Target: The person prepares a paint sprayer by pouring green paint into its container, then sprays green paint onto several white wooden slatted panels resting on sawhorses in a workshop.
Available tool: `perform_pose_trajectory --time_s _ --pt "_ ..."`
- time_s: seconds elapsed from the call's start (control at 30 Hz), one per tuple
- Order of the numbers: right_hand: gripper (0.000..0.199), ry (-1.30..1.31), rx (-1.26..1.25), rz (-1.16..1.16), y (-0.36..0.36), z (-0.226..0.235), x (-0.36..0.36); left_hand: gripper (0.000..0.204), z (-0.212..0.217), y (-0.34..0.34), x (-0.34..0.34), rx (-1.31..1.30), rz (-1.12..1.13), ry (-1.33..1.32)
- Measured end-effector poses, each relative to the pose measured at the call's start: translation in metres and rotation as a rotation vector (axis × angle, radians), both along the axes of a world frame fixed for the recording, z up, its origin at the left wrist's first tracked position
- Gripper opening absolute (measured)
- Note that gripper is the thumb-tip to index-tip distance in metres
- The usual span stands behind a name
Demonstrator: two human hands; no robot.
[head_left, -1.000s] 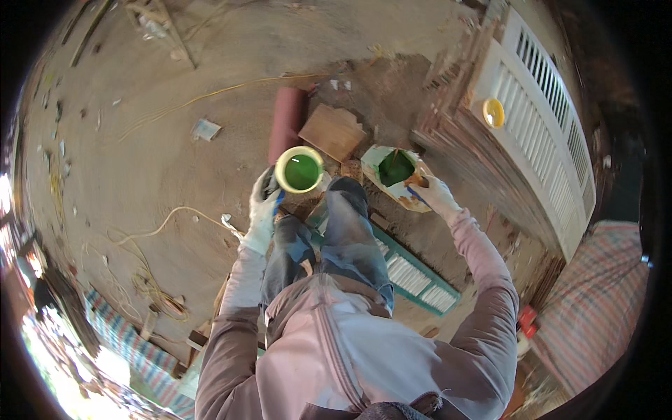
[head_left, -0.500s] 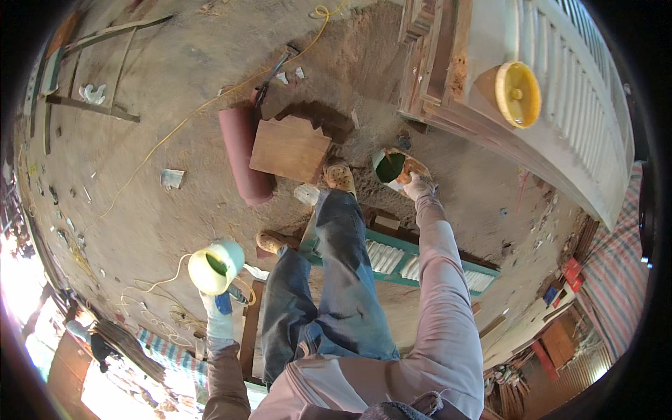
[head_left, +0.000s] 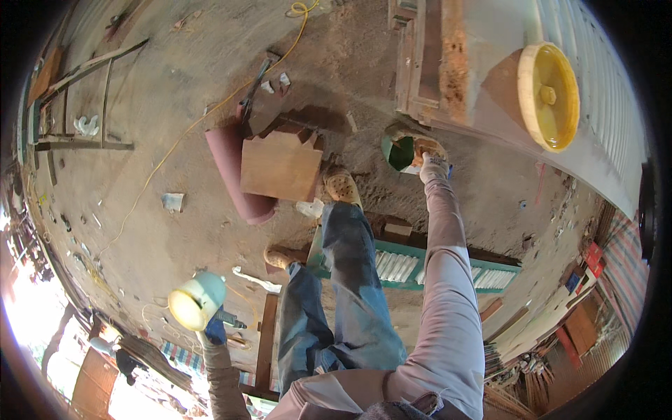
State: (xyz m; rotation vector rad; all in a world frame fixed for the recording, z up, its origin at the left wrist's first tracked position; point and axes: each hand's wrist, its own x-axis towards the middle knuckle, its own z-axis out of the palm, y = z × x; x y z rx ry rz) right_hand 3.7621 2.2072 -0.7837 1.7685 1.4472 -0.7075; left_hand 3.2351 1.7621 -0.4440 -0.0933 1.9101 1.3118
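My left hand [head_left: 213, 329], in a blue and white glove, is closed on what looks like a spray gun with a pale teal cup [head_left: 203, 294]. The cup's cream end leans to the left, and a grey-green nozzle-like piece sticks out to the right of the hand. Farther ahead, my right hand [head_left: 435, 168], gloved as well, grips a paint can [head_left: 400, 155] by its near right side. Green shows inside this can, and brown stains cover its rim. The fingers' far side is hidden.
A yellow lid [head_left: 549, 96] lies on a pale louvered panel [head_left: 483, 70] at the upper right. A pink roll [head_left: 234, 168] and a wooden board [head_left: 280, 168] lie ahead of my feet. A green louvered shutter [head_left: 409, 266] lies beneath my legs; a yellow hose [head_left: 168, 143] crosses the dirt floor.
The view has shifted. The cup in my left hand has moved left and down and turned, so its green inside no longer shows. My right hand still grips the can.
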Motion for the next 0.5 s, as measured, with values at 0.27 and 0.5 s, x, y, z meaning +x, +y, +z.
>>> perform_pose_trajectory --time_s 0.27,0.5 --pt "0.065 0.015 0.396 0.438 -0.031 0.048 -0.008 0.044 0.004 0.015 0.008 0.039 -0.001 0.012" --pt "0.089 0.541 1.330 0.627 -0.028 0.346 -0.075 0.043 0.043 0.036 0.024 0.079 0.042 -0.006"
